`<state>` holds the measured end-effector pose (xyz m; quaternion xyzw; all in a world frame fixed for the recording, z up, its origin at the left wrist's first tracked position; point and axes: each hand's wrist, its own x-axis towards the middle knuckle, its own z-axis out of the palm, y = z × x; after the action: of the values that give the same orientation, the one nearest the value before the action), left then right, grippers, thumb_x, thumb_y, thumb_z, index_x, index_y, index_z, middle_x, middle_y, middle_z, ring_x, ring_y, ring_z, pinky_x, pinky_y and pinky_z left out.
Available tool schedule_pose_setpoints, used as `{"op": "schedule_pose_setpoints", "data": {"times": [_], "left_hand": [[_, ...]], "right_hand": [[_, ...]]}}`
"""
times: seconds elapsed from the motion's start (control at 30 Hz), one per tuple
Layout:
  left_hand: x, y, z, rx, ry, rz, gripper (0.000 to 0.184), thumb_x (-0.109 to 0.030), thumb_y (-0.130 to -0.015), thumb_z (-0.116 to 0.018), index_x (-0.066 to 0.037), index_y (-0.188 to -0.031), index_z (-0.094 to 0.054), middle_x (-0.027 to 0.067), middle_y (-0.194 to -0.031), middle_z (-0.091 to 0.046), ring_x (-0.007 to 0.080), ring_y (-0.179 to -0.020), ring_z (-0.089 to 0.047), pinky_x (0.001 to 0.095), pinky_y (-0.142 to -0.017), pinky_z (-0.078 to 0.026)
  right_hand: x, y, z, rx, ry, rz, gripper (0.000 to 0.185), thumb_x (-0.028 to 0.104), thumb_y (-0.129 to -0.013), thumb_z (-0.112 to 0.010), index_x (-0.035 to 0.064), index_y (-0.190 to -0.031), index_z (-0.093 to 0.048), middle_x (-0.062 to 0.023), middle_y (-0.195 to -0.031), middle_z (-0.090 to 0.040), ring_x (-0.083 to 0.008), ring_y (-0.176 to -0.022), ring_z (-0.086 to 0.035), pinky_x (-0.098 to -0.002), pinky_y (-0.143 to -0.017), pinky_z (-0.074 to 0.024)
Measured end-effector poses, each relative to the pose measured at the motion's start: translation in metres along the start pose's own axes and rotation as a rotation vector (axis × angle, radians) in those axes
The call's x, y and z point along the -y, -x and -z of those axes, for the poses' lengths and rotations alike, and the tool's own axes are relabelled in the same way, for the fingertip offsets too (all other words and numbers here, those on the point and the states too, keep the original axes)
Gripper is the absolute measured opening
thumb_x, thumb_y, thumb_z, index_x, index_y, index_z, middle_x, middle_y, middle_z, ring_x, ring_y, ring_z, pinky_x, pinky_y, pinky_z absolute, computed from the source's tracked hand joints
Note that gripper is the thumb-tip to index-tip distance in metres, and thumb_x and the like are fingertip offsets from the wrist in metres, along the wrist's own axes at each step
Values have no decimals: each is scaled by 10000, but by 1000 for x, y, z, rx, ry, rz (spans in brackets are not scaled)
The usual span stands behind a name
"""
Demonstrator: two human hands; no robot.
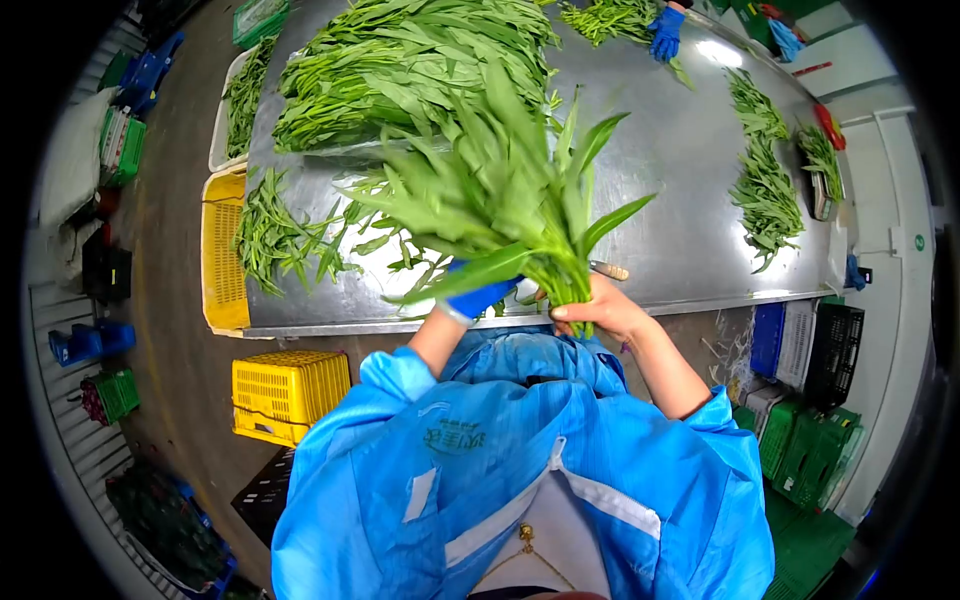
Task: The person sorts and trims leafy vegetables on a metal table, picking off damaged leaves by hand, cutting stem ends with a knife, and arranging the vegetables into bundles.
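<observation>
My right hand (600,308), bare, is closed around the stems of a bunch of leafy greens (500,190), whose leaves fan up and to the left over the metal table. My left hand (480,297), in a blue glove, is beside the stems under the leaves; its fingers are mostly hidden. A knife with a light wooden handle (610,270) shows just behind the stems, near my right hand. Beyond the bunch lies a large pile of greens (410,60). Loose sprigs (285,235) are scattered on the table at the left.
The metal table (670,150) bears rows of greens (765,190) at the right. A co-worker's blue-gloved hand (665,35) is at the far edge. A yellow crate (226,255) touches the left edge; another yellow crate (285,395) stands on the floor.
</observation>
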<state>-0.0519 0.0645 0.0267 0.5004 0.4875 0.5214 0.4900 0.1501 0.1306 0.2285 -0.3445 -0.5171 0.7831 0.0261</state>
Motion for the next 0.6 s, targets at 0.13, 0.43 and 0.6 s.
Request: {"op": "schedule_pose_setpoints", "data": {"times": [0.13,0.43,0.6], "left_hand": [[-19,2,10,-222,876,540,398,-341,-965,-497,-97,-1278,-526,99,-1216,-589,245,-1160,-521,394,-962,-437],[-49,-16,-58,-222,898,598,399,-347,-957,-513,-99,-1268,-536,98,-1216,-586,240,-1149,-527,378,-950,-447],[-72,-60,-94,-258,807,638,400,-351,-952,-521,-100,-1262,-542,97,-1216,-585,238,-1143,-530,369,-943,-452]], "right_hand": [[-61,-7,29,-119,635,115,432,132,-737,-738,24,-1125,-582,-176,-970,-671,-290,-880,-649,-370,-805,-496],[-61,33,104,-130,628,326,497,111,-718,-744,-2,-1166,-562,-206,-1034,-660,-345,-962,-633,-394,-877,-476],[-70,64,172,-87,513,280,512,99,-718,-743,-6,-1182,-552,-198,-1037,-660,-327,-948,-635,-370,-865,-479]]}}
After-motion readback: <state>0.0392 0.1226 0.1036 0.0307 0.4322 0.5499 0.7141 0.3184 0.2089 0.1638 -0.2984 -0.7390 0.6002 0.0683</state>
